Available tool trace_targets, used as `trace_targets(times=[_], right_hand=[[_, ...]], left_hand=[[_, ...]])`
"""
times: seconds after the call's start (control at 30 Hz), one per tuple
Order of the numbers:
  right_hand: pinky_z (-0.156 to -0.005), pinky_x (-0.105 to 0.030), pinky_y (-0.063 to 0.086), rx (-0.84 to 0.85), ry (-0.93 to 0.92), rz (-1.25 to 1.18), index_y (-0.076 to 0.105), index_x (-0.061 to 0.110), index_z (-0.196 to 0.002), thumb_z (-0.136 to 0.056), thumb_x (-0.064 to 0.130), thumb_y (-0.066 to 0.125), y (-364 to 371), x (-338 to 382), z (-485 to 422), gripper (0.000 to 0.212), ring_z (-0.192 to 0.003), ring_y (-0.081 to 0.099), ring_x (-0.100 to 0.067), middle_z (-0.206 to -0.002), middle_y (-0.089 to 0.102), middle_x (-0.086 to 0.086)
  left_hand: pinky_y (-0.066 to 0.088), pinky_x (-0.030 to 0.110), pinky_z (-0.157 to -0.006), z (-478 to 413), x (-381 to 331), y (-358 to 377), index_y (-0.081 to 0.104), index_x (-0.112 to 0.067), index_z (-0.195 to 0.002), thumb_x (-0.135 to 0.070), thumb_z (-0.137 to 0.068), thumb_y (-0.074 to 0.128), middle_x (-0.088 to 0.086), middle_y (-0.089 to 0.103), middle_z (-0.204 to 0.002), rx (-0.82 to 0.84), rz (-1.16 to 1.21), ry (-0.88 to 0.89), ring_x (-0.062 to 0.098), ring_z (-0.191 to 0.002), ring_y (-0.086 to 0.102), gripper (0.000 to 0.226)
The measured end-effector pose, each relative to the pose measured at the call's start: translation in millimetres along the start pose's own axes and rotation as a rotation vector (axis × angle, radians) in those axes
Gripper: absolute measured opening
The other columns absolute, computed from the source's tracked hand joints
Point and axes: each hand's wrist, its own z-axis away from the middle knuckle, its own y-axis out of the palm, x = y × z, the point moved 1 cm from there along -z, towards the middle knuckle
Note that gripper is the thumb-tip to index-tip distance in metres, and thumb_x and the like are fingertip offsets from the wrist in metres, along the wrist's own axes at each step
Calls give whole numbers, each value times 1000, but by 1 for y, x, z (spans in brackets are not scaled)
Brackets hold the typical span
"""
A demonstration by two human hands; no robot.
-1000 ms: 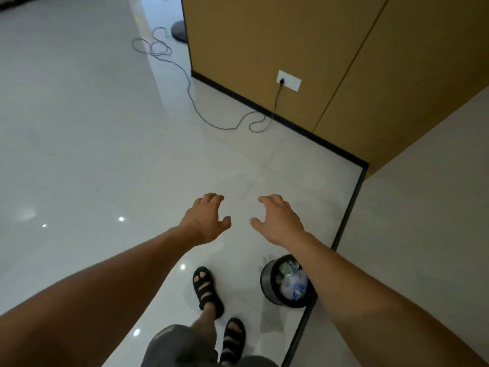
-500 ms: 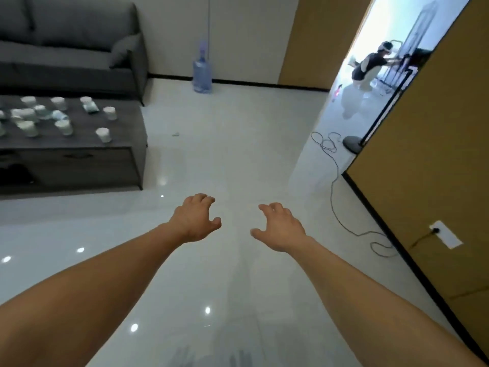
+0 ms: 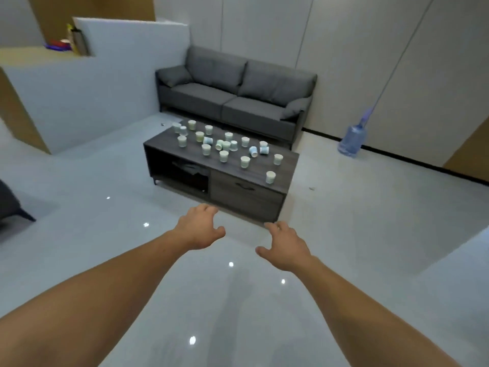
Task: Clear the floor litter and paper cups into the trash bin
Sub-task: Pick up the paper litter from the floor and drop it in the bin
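While both of your hands hang over the glossy floor (image 3: 100, 242) in the lower middle of the frame, everything worth collecting lies above them, toward the centre. Your left hand (image 3: 199, 226) holds nothing, its fingers loosely curled and the thumb out. Your right hand (image 3: 284, 246) is likewise bare, with its fingers relaxed and a little spread. The paper cups (image 3: 223, 148) are scattered across the top of the coffee table (image 3: 246, 193), whose long axis runs from centre left down toward centre right, with the grey sofa (image 3: 232, 102) behind it. Most cups are upright; a few near the middle lie tipped on their sides. The nearest cup (image 3: 270, 177) stands alone at the table's front right corner, almost straight above your right hand and well apart from it, so I judge that hand the nearer one for a first pick. A small dark scrap of litter (image 3: 312, 188) lies on the floor just right of that corner, also on your right hand's side. The trash bin is not in view, so you cannot tell from here which way to carry.
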Motion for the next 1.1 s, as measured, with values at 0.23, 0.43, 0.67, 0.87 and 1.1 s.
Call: trace_targets(times=[0.23,0.43,0.67,0.87,1.1], right_hand=[[-105,-44,39,59,-227,88,25,27,-151,-88,56,55,11,123,-145,76,-133,37,-26,-153,27,-2],[-104,-45,38,102,-379,91,22,25,-151,-88,55,56,13,231,-289,77,-134,34,-29,-152,26,-4],[-101,-46,38,87,-558,116,26,26,-149,-86,54,56,-2,357,-425,76,-133,35,-29,-151,28,-4],[-103,-47,38,115,-656,177,24,26,-149,-85,56,54,17,469,-525,77,-135,34,-29,-152,27,-3],[-102,-44,38,131,-574,155,25,27,-149,-87,54,54,20,585,-651,74,-133,34,-25,-152,27,0]], left_hand=[[34,41,-107,-54,131,-42,34,-21,-144,-50,-88,52,0,29,-151,-47,45,-205,23,-137,30,66],[34,41,-108,-134,239,-104,35,-21,-144,-49,-88,52,-1,30,-151,-121,30,-372,22,-137,30,64],[31,42,-111,-215,340,-174,34,-19,-144,-48,-90,51,0,28,-152,-201,64,-500,23,-139,28,64],[33,41,-109,-288,451,-208,35,-19,-144,-49,-89,52,0,30,-151,-216,93,-567,24,-138,28,65],[32,40,-109,-387,589,-273,34,-20,-144,-49,-89,51,0,29,-152,-164,103,-560,22,-137,29,65]])
